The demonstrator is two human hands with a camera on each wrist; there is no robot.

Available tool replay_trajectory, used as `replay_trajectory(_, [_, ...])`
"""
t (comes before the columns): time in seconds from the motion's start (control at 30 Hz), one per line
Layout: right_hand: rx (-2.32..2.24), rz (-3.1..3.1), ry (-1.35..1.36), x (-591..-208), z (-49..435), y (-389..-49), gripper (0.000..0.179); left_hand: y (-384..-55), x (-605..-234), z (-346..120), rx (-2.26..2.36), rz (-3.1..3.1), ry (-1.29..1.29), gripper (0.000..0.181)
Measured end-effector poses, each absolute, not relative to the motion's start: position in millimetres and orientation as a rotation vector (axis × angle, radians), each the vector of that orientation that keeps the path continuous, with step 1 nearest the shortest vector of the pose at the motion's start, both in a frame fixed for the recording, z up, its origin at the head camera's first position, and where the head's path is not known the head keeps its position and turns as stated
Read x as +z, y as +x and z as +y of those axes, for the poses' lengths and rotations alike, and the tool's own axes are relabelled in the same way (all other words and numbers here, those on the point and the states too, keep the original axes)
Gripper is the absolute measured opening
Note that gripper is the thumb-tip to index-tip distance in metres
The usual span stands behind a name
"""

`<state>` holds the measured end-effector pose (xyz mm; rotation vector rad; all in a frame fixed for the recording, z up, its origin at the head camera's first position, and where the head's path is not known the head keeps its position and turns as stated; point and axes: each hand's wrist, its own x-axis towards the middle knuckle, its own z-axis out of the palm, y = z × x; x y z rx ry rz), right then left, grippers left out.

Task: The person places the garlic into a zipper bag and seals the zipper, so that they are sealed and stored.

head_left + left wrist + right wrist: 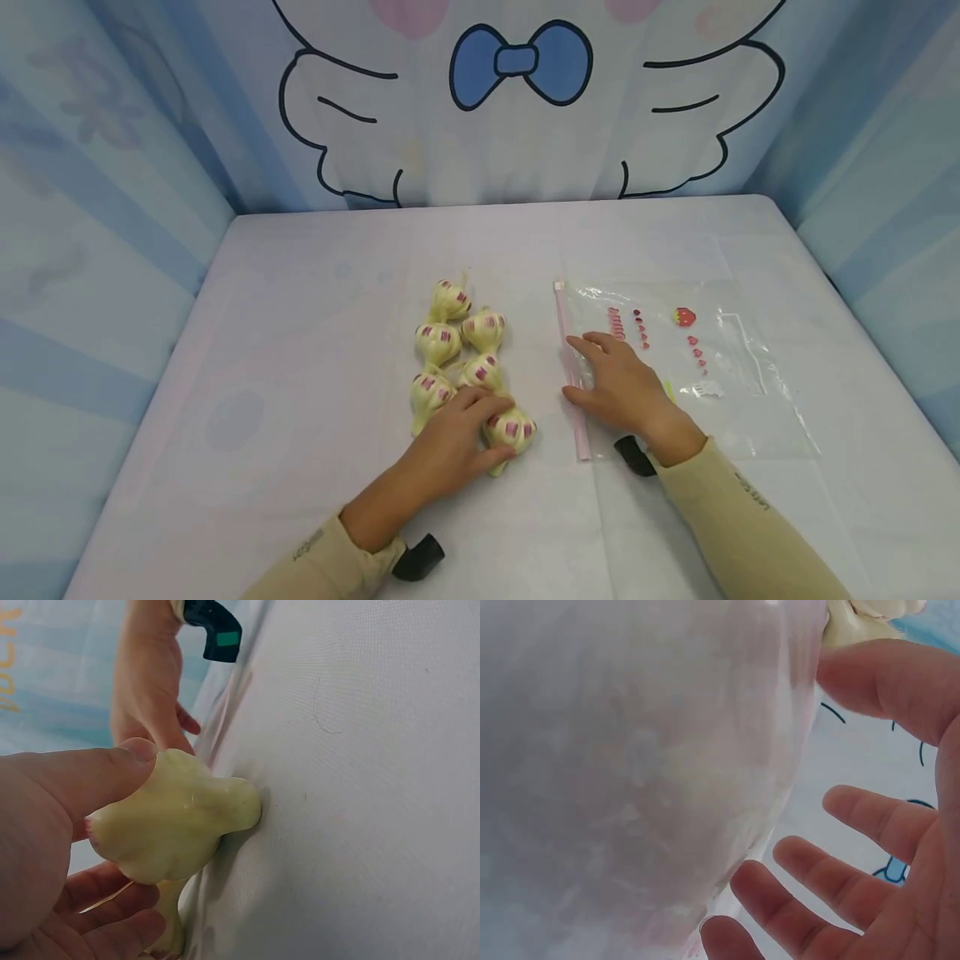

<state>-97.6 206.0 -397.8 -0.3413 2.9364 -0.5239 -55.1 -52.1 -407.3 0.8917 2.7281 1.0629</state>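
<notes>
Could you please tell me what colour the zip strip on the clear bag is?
The zip strip is pale pink, seen best in the head view.

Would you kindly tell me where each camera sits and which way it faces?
Head: worn on the head, facing forward and down over bulbs and zip bag; left hand, right hand and sleeves show.
Left wrist: worn there, facing a bulb that the left hand holds; the right hand shows beyond.
Right wrist: worn there, facing the right hand's parted fingers and tabletop.
Shared by head and left wrist: both hands.
</notes>
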Motion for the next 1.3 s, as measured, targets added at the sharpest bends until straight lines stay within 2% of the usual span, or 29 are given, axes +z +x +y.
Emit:
replay_trajectory(0.4, [-0.587, 2.945, -0.387, -401, 206, -100, 0.061, -56, -406, -53, 1.008, 2.743, 0.880, 0.054])
replay_trajectory(0.67, [-0.602, 2.962, -0.413, -402, 206, -101, 0.049, -55, -403, -54, 1.017, 2.739, 0.889, 0.057])
replay_trajectory(1.0, [-0.632, 2.935, -0.362, -394, 209, -101, 0.048, -58, -392, -58, 1.077, 2.730, 0.956, 0.057])
replay_trajectory(1.3, [-0.688, 2.926, -0.340, -384, 211, -98, 0.054, -74, -375, -58, 1.085, 2.775, 1.021, 0.057])
